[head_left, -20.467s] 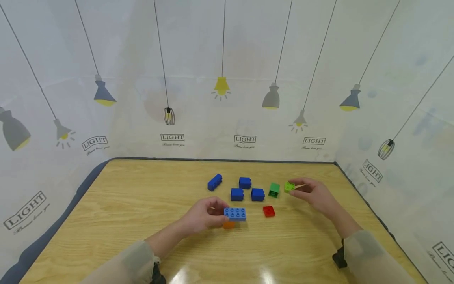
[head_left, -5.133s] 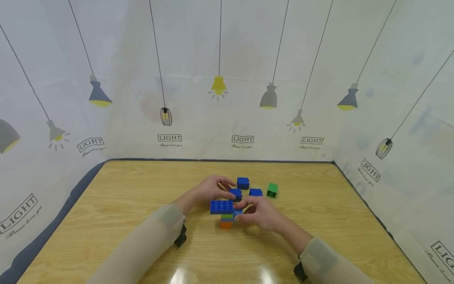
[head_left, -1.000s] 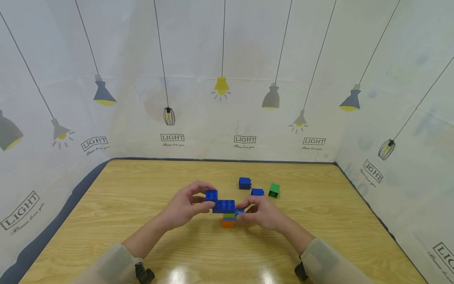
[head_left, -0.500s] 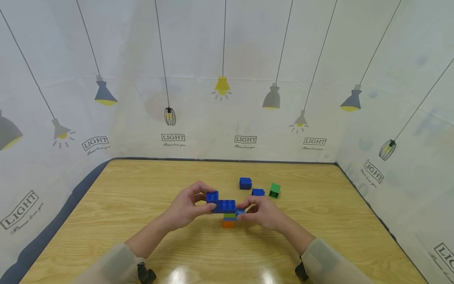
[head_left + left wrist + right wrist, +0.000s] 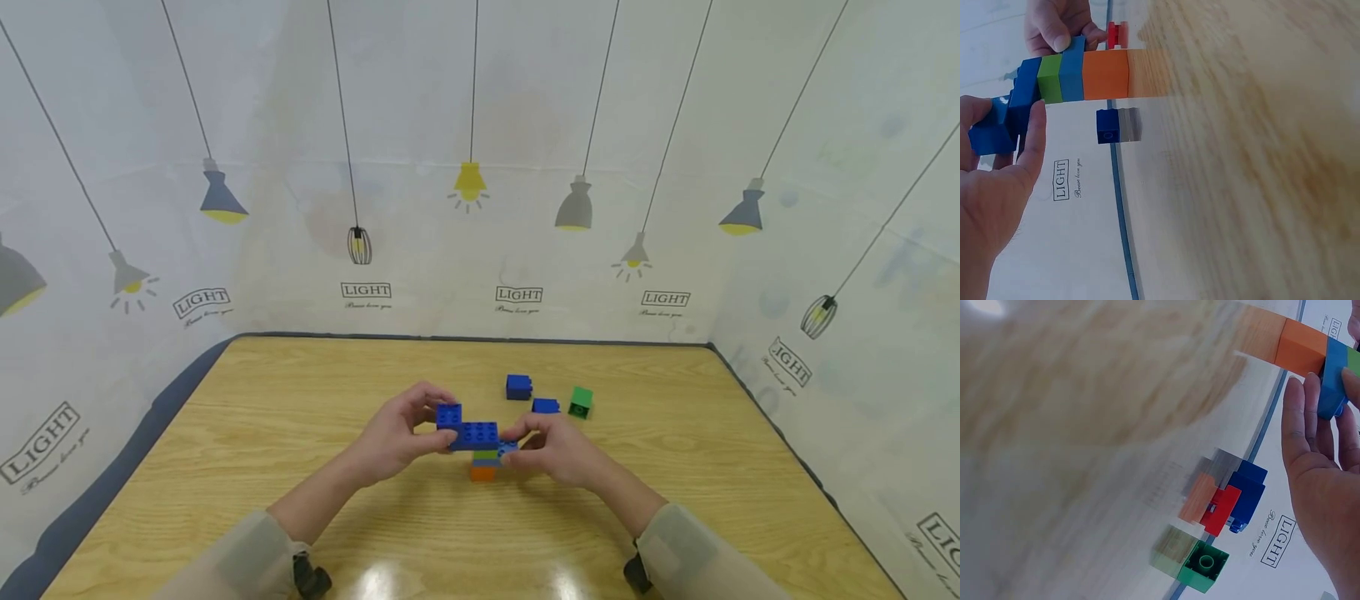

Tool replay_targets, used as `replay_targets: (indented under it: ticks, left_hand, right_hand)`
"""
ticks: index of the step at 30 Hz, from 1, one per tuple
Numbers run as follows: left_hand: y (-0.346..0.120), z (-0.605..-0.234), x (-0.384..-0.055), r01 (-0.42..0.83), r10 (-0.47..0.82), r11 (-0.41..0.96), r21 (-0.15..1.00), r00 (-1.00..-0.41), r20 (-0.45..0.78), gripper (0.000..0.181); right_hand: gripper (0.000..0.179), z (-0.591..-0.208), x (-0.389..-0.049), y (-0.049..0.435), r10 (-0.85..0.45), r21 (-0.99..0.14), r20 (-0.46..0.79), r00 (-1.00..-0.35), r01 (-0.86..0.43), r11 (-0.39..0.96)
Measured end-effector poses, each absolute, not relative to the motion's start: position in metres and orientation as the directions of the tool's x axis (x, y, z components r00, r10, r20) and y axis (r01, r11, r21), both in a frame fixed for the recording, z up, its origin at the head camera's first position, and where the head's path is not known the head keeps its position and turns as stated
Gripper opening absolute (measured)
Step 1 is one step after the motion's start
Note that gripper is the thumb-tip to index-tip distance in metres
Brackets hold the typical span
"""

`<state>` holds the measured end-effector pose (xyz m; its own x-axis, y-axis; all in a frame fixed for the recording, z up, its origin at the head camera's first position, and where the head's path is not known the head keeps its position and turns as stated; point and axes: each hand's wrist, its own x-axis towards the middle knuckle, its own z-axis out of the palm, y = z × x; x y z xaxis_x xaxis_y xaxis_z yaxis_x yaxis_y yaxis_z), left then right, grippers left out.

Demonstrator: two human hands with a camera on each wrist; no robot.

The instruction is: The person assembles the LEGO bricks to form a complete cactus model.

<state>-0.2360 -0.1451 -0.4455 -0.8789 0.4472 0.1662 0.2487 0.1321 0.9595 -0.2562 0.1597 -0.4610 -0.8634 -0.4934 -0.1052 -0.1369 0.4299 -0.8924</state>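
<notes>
In the head view a brick stack rises from an orange brick (image 5: pixel 483 473) through a light blue brick (image 5: pixel 508 449) and a lime green brick (image 5: pixel 485 456) to a long dark blue brick (image 5: pixel 478 433). A small dark blue brick (image 5: pixel 448 413) sits at the left end of the long one, and my left hand (image 5: pixel 397 433) pinches it between thumb and fingers. From the other side my right hand (image 5: pixel 558 448) grips the overhanging right end of the light blue brick. The left wrist view shows the orange brick (image 5: pixel 1105 75) standing on the table.
Behind the stack lie two dark blue bricks (image 5: pixel 518 387) and a green brick (image 5: pixel 581 402) on its side. A red brick (image 5: pixel 1220 509), hidden from the head view, shows in the right wrist view. A printed cloth wall borders the wooden table (image 5: pixel 300 375).
Since the earliest frame the lime green and dark blue bricks have joined the stack. Five seconds ago my left hand was at a small dark blue brick; now it holds it on the stack. Hands lately steady.
</notes>
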Motion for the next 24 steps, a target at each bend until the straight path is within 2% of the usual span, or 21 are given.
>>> replay_targets:
  ticks: [8, 24]
  left_hand:
    - [-0.131, -0.446, -0.236, 0.202, 0.465, 0.098, 0.975, -0.875, 0.135, 0.048]
    - [-0.113, -0.445, -0.238, 0.205, 0.399, 0.249, 0.947, -0.912, 0.092, 0.029]
  right_hand:
    - [0.024, -0.461, -0.257, 0.160, -0.495, -0.889, -0.100, -0.863, -0.146, 0.434]
    - [0.024, -0.461, -0.256, 0.160, -0.503, -0.891, -0.099, -0.859, -0.148, 0.429]
